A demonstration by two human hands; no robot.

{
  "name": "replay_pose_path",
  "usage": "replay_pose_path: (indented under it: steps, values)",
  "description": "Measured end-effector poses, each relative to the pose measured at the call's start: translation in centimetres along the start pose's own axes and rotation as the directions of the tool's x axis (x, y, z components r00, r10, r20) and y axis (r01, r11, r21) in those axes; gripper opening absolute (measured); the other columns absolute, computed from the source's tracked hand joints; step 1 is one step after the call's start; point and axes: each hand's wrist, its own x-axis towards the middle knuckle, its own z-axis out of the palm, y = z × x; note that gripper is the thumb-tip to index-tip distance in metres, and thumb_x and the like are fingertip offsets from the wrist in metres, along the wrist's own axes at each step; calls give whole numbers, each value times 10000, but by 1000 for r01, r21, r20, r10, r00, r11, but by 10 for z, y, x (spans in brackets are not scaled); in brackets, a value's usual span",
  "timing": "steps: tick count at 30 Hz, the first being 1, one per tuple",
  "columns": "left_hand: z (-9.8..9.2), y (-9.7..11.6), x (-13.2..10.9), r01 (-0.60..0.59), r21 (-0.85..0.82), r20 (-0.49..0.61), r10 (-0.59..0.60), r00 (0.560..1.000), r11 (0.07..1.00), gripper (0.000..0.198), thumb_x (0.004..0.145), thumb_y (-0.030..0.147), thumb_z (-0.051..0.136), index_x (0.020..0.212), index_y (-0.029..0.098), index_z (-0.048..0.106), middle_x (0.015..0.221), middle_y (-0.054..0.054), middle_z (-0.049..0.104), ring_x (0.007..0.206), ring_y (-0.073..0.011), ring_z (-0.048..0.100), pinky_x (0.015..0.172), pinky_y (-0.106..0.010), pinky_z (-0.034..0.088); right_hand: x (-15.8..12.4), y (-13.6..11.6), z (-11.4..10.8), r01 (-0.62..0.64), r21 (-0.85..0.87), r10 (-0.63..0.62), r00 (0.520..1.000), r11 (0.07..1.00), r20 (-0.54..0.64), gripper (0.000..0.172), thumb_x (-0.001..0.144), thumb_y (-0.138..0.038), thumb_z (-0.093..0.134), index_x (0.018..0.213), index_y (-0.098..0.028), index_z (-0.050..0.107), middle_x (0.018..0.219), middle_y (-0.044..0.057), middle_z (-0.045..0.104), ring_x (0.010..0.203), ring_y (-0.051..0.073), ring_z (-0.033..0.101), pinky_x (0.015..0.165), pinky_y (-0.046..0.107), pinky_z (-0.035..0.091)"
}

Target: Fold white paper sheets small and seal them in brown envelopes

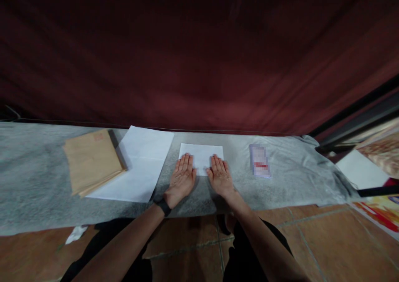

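Note:
A white sheet of paper (202, 155), small and possibly folded, lies flat on the grey cloth in front of me. My left hand (182, 176) rests flat on its left part, fingers stretched out and pointing away from me. On the right part lies my right hand (221, 176), palm down with the fingers extended. Neither hand grips anything. Between the two hands the middle of the paper shows, while its near corners are hidden under the palms.
Grey cloth (237, 199) covers the long surface. At left, a stack of brown envelopes (93, 161) overlaps larger white sheets (143, 165). A blurred-out packet with a red mark (261, 159) lies at right. A dark red curtain (199, 66) hangs behind; tiled floor (187, 248) lies below.

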Motion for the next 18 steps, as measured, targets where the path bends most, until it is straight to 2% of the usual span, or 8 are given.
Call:
replay_pose_path:
  steps: [6, 10, 13, 16, 18]
  values:
    - [-6, -15, -7, 63, 23, -5, -63, 998, 998, 620, 998, 308, 310, 1547, 21, 327, 1616, -198, 326, 1526, -282, 267, 1249, -478, 244, -7, 16, -3, -66, -60, 67, 998, 996, 15, 582, 1066, -376, 322, 1550, -56, 357, 1613, 165, 345, 1484, 310, 358, 1218, 497, 245]
    - [-13, -13, -3, 98, 60, -25, -96, 995, 993, 625, 1004, 306, 284, 1517, -46, 344, 1597, -240, 342, 1524, -301, 267, 1261, -475, 203, -4, 18, -9, -125, -70, 125, 992, 990, 0, 566, 1067, -353, 303, 1527, -37, 397, 1590, 189, 383, 1478, 318, 368, 1222, 525, 229]
    - [-16, -2, 14, 42, 34, -37, -41, 998, 999, 616, 1010, 290, 260, 1528, -37, 330, 1611, -218, 331, 1539, -277, 229, 1275, -457, 164, 13, 11, -15, -119, -21, 118, 993, 993, -18, 568, 1070, -344, 288, 1539, -35, 373, 1608, 184, 349, 1503, 294, 328, 1229, 491, 239]
    - [-11, 8, 35, -62, -26, -17, 61, 998, 998, 601, 1008, 263, 248, 1548, 10, 321, 1628, -173, 322, 1546, -242, 214, 1272, -439, 193, 37, -3, -15, -43, 68, 43, 999, 997, 1, 560, 1077, -340, 252, 1566, -79, 333, 1628, 139, 327, 1528, 237, 281, 1235, 427, 256]
    - [-6, 12, 47, -90, -46, 8, 91, 996, 995, 593, 1000, 231, 243, 1550, 29, 330, 1627, -160, 330, 1544, -233, 222, 1265, -439, 216, 49, -13, -11, -9, 108, 7, 1000, 994, 23, 552, 1079, -334, 226, 1564, -97, 345, 1628, 120, 335, 1529, 217, 278, 1240, 416, 251]
